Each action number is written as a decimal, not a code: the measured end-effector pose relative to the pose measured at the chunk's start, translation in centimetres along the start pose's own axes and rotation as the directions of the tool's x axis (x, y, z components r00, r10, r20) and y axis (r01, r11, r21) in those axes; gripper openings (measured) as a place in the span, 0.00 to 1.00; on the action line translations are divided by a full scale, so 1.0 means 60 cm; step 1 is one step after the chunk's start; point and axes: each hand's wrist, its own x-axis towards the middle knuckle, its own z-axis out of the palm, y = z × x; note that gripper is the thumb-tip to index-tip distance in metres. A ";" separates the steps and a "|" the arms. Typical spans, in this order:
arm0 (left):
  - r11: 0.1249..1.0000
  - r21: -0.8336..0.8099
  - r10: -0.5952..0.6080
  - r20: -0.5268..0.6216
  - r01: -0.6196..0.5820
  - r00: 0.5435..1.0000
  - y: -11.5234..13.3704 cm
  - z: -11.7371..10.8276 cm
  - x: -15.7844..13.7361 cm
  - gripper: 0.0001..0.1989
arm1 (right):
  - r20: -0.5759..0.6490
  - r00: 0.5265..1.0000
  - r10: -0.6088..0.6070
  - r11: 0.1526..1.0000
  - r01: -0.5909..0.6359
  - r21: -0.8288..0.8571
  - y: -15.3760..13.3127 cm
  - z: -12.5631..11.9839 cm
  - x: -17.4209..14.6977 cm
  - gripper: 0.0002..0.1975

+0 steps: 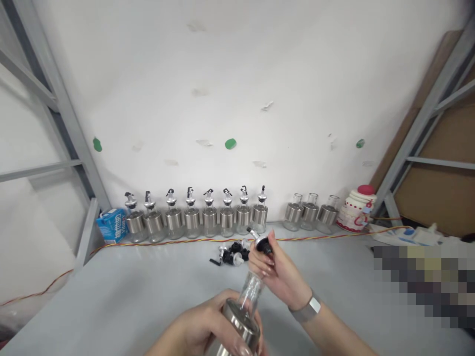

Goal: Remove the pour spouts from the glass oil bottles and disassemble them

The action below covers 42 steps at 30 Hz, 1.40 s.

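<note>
A: With the pile of loose spouts (237, 258) on the counter (129, 291) as reference, what stands at far left?

B: A blue carton (113, 226), behind the pile and well to its left. Next come eight capped bottles (210, 217) in an upright row, which passes behind the pile and ends slightly to its right. A twisted cord (166, 242) runs between row and pile.

A: And the left hand (208, 319)?

B: In front of the pile, its fingers wrapped around the steel sleeve of a bottle (241, 324). The bottle is tilted, its clear neck leaning up and to the right, in front of the pile.

A: The right hand (282, 284)?

B: Just right of the pile, pinching a spout (262, 244) between thumb and fingers; the spout is above the bottle's mouth and apart from it. Whether the lower fingers touch the rim cannot be told. A band (309, 307) circles the wrist.

A: Farther right?

B: Three open-necked bottles (309, 212), behind the pile and to its right; beyond them, a white jar (354, 212) with a red top.
</note>
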 end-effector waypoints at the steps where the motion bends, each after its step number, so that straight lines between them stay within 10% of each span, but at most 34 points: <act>1: 1.000 0.004 0.016 -0.028 -0.016 0.999 -0.001 0.002 0.000 0.15 | -0.039 0.999 -0.006 0.999 0.004 -0.044 -0.003 -0.005 0.005 0.21; 4: 0.981 -0.050 0.174 -0.223 -0.189 0.959 0.001 0.005 0.003 0.15 | -0.133 0.990 -0.047 0.937 -0.002 -0.349 -0.009 -0.020 0.016 0.16; 8: 0.900 -0.045 0.354 -0.504 -0.433 0.788 0.009 -0.004 0.004 0.12 | -0.132 0.975 -0.181 0.642 0.016 -0.767 0.002 -0.028 0.016 0.10; 15: 0.933 -0.047 0.262 -0.588 -0.356 0.765 -0.002 -0.010 0.010 0.20 | -0.005 0.997 -0.076 0.408 0.027 -0.912 0.034 -0.008 -0.009 0.11; 22: 0.937 -0.109 0.156 -0.722 -0.333 0.674 -0.001 -0.020 0.021 0.13 | 0.024 0.999 -0.027 0.462 0.033 -0.886 0.026 -0.008 -0.006 0.22; 31: 0.906 0.120 0.290 -0.874 -0.407 0.390 0.001 -0.027 0.027 0.20 | 0.099 0.993 0.061 0.458 0.060 -0.887 0.017 0.027 -0.028 0.28; 38: 0.857 0.069 0.317 -0.852 -0.511 0.416 0.014 -0.031 0.026 0.18 | -0.042 0.992 0.115 0.687 -0.110 -0.719 0.052 0.023 -0.028 0.26; 42: 0.704 0.167 0.456 -0.852 -0.691 0.258 0.032 -0.053 0.016 0.09 | -0.009 1.000 0.007 0.809 -0.011 -0.587 0.008 0.012 -0.015 0.21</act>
